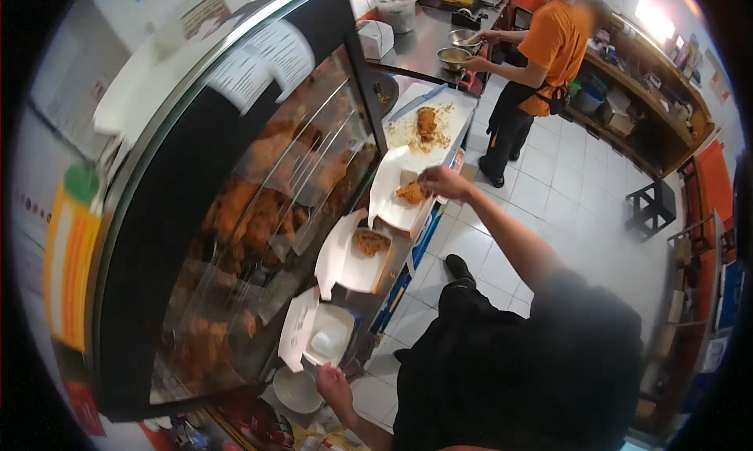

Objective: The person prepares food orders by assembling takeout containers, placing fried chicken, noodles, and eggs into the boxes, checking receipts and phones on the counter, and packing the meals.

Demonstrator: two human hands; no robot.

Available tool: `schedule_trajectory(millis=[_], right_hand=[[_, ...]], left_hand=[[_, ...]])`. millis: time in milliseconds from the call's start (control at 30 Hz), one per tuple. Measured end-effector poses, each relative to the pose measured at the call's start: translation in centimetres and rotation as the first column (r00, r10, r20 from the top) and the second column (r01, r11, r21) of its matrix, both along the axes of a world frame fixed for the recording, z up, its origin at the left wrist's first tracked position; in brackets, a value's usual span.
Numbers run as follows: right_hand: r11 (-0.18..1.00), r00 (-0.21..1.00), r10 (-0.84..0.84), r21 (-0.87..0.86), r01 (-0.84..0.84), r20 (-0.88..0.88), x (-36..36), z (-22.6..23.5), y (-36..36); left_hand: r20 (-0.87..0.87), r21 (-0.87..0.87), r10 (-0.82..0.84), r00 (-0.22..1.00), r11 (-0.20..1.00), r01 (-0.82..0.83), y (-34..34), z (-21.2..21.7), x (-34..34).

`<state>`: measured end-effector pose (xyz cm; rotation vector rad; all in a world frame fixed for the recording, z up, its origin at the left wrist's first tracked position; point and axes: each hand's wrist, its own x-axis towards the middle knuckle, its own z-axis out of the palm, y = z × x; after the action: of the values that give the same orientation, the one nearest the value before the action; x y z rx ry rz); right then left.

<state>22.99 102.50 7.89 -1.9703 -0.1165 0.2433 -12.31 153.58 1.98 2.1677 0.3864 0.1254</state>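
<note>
Tiled floor (554, 184); right hand (445, 183) outstretched, fingers (427, 179) at chicken (408, 193); left hand (336, 390) curled; grips unclear.

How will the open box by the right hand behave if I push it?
The open box looks like thin folded card, so it would probably flex if squeezed. With only a little fried chicken inside, it's likely light. Its lid stands open on one side, so it might flap.
</note>
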Motion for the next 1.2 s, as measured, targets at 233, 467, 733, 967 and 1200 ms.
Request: schedule_trajectory(millis=[233,467,733,967,1200], right_hand=[[0.998,0.968,-0.065,0.017,0.063,0.242,24.0,-2.6,-7.9],[0.878,0.821,0.478,-0.17,-0.447,0.312,36.6,-11.9,-0.2],[0.941,0.959,0.282,-0.189,-0.28,-0.02,40.9,-15.2,7.9],[0.998,0.872,-0.013,0.06,-0.019,0.49,34.0,-4.3,0.8],[0.922,0.899,0.251,0.194,-0.335,0.359,17.7,7.8,-11.4]], left_hand=[[-0.169,-0.013,0.023,0.985,1.0,-0.026,-8.2,-2.8,3.5],[-0.688,-0.089,0.005,0.726,0.992,-0.091,-23.1,7.4,11.2],[-0.635,-0.005,0.203,0.745,0.964,-0.267,-26.4,7.8,8.1],[-0.339,-0.009,0.097,0.936,0.994,-0.106,-34.2,13.2,21.4],[0.191,0.027,-0.102,0.976,0.995,0.099,-46.2,18.0,42.9]])
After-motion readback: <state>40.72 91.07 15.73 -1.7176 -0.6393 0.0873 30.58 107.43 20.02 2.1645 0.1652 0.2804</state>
